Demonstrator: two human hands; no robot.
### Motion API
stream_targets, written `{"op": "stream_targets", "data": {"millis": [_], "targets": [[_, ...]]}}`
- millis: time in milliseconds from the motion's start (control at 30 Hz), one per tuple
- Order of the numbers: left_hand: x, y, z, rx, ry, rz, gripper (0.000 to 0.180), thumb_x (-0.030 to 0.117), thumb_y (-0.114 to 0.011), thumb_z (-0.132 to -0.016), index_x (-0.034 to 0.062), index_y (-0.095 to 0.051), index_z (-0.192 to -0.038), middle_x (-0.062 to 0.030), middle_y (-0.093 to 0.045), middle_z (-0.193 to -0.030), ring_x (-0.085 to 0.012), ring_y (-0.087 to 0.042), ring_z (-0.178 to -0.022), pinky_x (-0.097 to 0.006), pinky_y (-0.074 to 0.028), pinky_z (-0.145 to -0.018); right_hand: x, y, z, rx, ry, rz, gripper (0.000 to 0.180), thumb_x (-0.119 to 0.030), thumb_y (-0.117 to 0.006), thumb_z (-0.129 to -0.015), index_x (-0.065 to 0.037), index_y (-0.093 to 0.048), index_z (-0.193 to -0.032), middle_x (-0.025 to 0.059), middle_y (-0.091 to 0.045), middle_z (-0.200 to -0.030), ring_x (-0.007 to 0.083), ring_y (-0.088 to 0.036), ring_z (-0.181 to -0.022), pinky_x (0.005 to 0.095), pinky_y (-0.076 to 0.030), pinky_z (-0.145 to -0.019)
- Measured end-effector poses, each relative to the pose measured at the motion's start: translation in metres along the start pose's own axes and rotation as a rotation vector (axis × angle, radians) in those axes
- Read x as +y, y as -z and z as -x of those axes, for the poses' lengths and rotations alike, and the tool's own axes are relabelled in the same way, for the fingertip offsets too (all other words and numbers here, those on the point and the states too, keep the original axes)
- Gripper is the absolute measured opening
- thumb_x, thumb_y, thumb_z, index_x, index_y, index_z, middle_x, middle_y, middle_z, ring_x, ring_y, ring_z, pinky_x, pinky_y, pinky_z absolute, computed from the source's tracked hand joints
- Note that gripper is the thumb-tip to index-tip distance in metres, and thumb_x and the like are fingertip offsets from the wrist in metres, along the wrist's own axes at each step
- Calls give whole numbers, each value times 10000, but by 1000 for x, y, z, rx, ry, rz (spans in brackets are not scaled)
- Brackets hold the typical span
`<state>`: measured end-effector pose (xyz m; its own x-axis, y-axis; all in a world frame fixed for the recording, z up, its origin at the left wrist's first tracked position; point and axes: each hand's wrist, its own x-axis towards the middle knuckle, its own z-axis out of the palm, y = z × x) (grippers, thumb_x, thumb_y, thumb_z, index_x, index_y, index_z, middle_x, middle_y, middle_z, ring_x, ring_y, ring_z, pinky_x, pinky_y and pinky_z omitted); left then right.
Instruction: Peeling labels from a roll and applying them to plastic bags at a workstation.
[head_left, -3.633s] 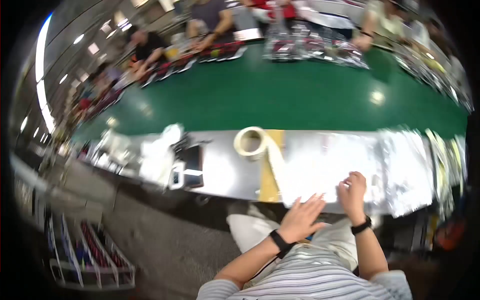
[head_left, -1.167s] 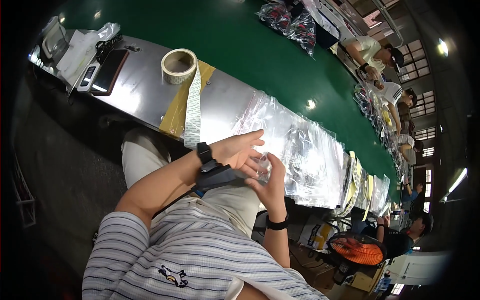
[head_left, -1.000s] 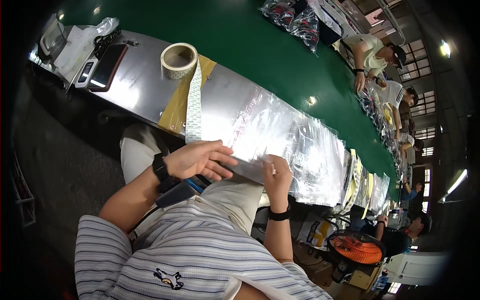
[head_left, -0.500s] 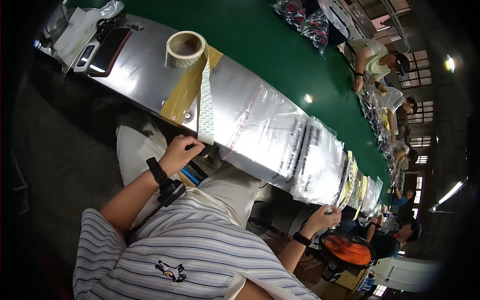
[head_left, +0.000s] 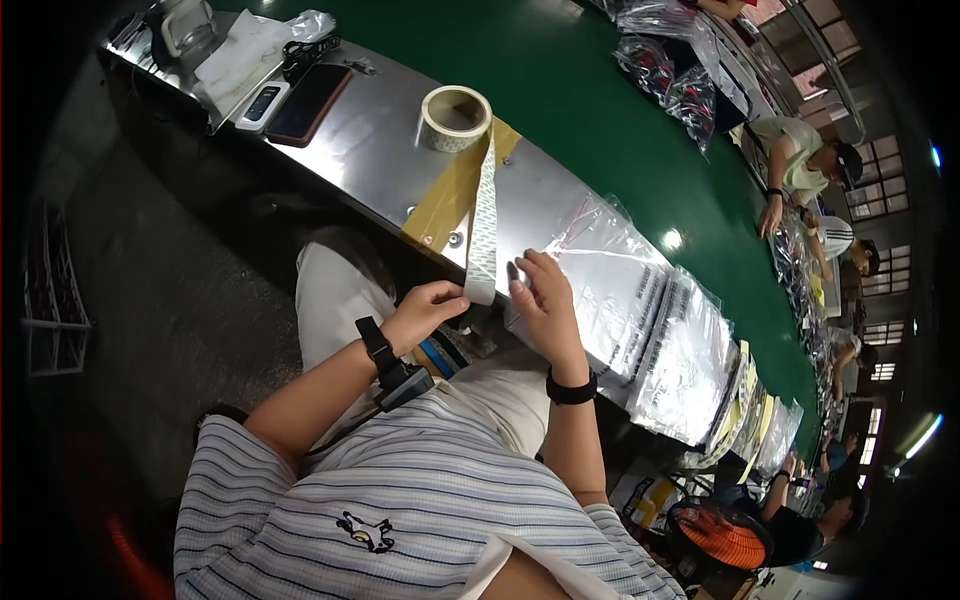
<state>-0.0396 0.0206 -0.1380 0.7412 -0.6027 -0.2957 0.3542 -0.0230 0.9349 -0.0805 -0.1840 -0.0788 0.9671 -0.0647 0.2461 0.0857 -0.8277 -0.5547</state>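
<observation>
A roll of pale tape (head_left: 455, 112) lies on the steel table (head_left: 375, 165), and a long strip (head_left: 483, 225) runs off it over the front edge. My left hand (head_left: 425, 312) pinches the strip's loose lower end just below the table edge. Just to the right, my right hand (head_left: 541, 300) is raised with its fingers apart. Its fingertips rest at the near corner of a stack of clear plastic bags (head_left: 610, 290). Both wrists wear dark bands. A brown tape patch (head_left: 450, 200) lies under the strip.
A dark phone (head_left: 306, 102), a smaller device (head_left: 260, 102) and crumpled white plastic (head_left: 250, 45) sit at the table's left end. Behind runs a green conveyor belt (head_left: 600, 90) with packed bags (head_left: 670, 75). Other people (head_left: 805, 165) work at the right. An orange fan (head_left: 735, 535) stands low right.
My right hand has come up from low on the right to the corner of the clear bags. My left hand has shifted right along the table edge to the tape strip's end.
</observation>
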Motion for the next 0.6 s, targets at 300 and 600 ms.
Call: {"op": "stream_targets", "data": {"millis": [300, 600], "targets": [[61, 5, 7, -252, 121, 224, 221, 234, -514, -944, 39, -598, -1007, -37, -634, -962, -111, -604, -913, -241, -476, -772, -57, -13, 8, 179, -635, -942, 346, -55, -575, -868, 23, -485, -1192, -9, -554, -761, 45, -481, -644, 185, -373, -561], [91, 31, -110, -145, 153, 766, 319, 200, -413, -960, -38, -511, -1147, -142, -599, -1115, -231, -587, -1001, -343, -471, -900, -53, 34, 42, -216, -662, -1352, 259, -17, -636, -836, 45, -572, -1079, -37, -568, -756, 21, -483, -646, 174, -382, -572]]}}
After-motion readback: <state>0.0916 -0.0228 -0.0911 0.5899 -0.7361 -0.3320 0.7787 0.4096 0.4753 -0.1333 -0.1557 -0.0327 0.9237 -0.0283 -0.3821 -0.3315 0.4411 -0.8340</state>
